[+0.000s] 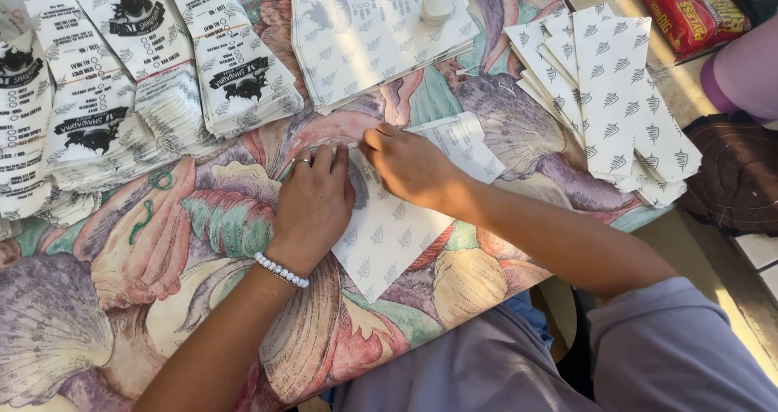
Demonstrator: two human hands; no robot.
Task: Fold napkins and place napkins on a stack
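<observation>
Paper sheets and stacks spread over one surface, with both hands at the middle.

The left hand [312, 205] and right hand [409, 167] lie side by side on a flat paper sheet [389, 234] at the centre of the surface [121, 298]. Far left lie overlapping stacks of printed bags [121, 80]. Far centre lies another paper stack [373, 35] with a small round cap [438, 7] on top. Right of it lies a fanned pile of sheets [616, 96] at the surface's right edge. A snack packet [689, 11] lies far right, beyond that pile.

Floral shell-pattern tablecloth [97, 298] over table; sunlit tiled floor [758, 254] at right.
</observation>
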